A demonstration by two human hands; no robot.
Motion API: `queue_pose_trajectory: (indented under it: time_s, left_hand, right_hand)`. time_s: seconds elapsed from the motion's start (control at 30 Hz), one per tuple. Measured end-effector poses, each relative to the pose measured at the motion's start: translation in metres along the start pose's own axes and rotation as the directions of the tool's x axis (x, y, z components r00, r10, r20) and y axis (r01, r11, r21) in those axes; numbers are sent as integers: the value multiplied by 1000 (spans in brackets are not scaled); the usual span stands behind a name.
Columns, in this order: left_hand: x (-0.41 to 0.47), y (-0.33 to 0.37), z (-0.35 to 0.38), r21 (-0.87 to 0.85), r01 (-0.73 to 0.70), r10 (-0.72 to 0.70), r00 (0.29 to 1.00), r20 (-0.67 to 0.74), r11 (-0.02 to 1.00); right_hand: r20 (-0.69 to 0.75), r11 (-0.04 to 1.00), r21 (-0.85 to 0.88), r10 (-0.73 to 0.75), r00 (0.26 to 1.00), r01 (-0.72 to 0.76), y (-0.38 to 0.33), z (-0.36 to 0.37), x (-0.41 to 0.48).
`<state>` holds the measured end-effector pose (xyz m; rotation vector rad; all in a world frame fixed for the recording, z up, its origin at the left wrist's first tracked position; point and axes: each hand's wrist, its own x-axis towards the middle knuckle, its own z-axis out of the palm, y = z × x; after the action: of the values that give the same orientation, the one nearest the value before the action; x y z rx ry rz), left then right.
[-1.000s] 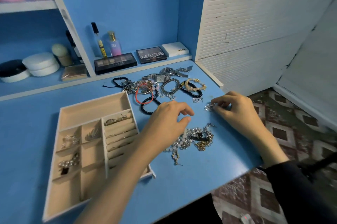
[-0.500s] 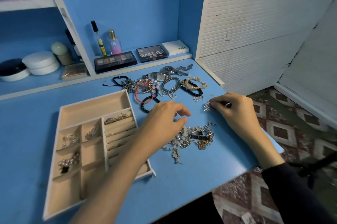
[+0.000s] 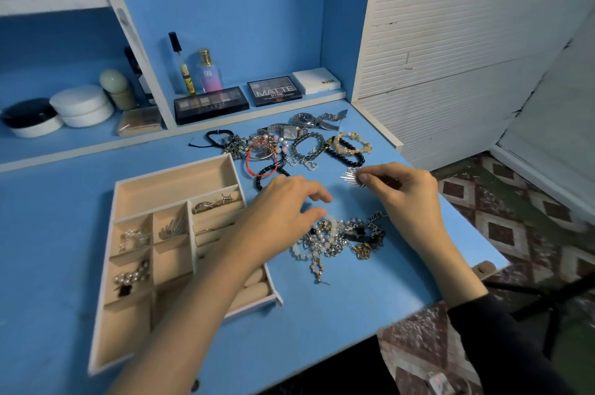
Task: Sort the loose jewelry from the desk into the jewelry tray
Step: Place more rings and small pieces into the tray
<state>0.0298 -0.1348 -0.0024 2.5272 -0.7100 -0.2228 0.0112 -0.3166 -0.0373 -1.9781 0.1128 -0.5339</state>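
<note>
Hands apart: R hand [image 3: 405, 192] pinches spiked silver piece [image 3: 350, 177], L hand [image 3: 283, 211] loose-fingered over necklace tangle [image 3: 347, 237].

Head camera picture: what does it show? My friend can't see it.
A person's right hand pinches a spiky silver ornament at a blue desk, while the left hand hovers by a tangled heap of silver chains and pearls. A beige divided jewelry tray, partly filled, sits to the left.
</note>
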Motion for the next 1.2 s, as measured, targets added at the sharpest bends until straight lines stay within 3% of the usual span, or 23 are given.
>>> queue_pose_trajectory:
  time_s: [0.3,0.57,0.87,1.2]
  left_hand:
    - [11,22,18,140,-81,78,997,26,987]
    - [12,24,17,142,-114,113,993,18,983]
    - [0,22,-13,-230,-40,14,994,-112,972]
    - [-21,13,-48,-375,-75,-46,952,-304,924]
  right_hand:
    - [-24,1000,27,11,1000,-10,0,1,-2]
    - [-22,999,33,8,1000,-7,1,1,-3]
    - [-29,999,38,8,1000,-7,-2,0,-4]
    - [-8,994,112,2,1000,-1,-20,8,-6]
